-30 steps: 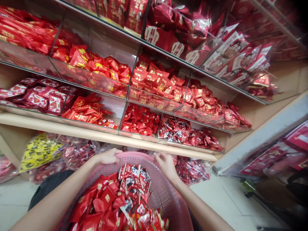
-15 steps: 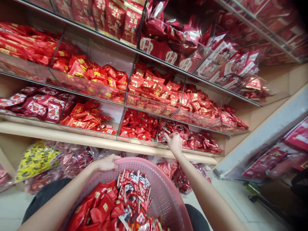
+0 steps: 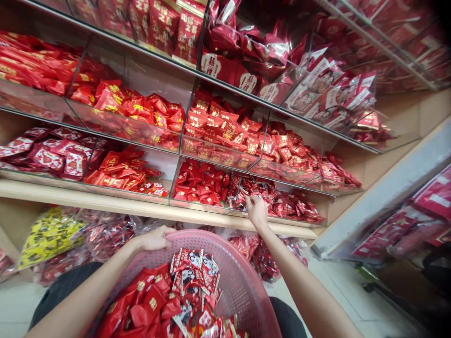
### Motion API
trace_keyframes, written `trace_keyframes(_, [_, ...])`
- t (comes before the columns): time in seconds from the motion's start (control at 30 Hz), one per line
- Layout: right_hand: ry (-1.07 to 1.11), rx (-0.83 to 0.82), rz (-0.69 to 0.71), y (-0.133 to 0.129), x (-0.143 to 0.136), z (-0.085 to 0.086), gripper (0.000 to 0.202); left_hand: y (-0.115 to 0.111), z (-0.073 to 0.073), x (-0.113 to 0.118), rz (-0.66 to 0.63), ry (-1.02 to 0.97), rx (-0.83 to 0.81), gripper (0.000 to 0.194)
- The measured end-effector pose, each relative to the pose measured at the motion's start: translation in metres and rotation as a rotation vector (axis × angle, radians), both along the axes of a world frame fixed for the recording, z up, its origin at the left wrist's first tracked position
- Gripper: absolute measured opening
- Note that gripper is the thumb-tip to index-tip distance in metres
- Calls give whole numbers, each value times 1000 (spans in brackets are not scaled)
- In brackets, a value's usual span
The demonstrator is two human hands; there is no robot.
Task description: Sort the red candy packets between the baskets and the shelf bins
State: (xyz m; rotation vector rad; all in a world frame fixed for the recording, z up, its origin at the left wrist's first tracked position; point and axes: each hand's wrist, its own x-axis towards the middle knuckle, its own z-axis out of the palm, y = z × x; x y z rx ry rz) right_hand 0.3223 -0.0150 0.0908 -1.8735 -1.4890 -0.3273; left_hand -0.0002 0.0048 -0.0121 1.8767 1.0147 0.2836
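My left hand (image 3: 156,238) is closed over the far left part of the rim of a pink plastic basket (image 3: 243,277). Inside the basket lie red wrapped candies (image 3: 150,300) and, beside them, patterned red, white and black packets (image 3: 197,272). My right hand (image 3: 257,211) reaches over the front edge of the lowest shelf, into a bin of small dark red and white packets (image 3: 260,188). Its fingers are bent together at the packets; what they hold, if anything, is hidden. Bright red packets (image 3: 202,183) fill the bin just to the left.
Clear dividers (image 3: 181,138) split the shelves into bins of red packets. A wooden shelf edge (image 3: 88,199) runs above bagged goods, including a yellow bag (image 3: 52,237). A pale post (image 3: 384,192) stands at the right, with pink and red packages (image 3: 391,230) beyond it.
My right hand's fingers have drawn in from an extended index finger to a closed pinch at the packets. The left hand stays on the basket rim. The view has shifted slightly.
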Motion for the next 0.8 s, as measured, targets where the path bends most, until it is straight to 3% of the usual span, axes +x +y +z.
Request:
trace_keyframes(0.13, [97,126,85,-15,9,3,43,-1,1,-1,-16,-58,-20,34])
trace_keyframes(0.27, [238,253,114,-46,8,6,43,-3,2,-2,-27,-102,-56,34])
trace_keyframes(0.4, [391,299,199,-79,-8,-4,36,-3,3,-2,-34,-153,-79,39])
trace_keyframes(0.6, [361,26,594,-89,-50,-38,29,-5,15,2,76,-305,-9,42])
trace_keyframes(0.8, [292,-155,777,-81,-79,-60,31,-19,38,3,-30,-264,116,29])
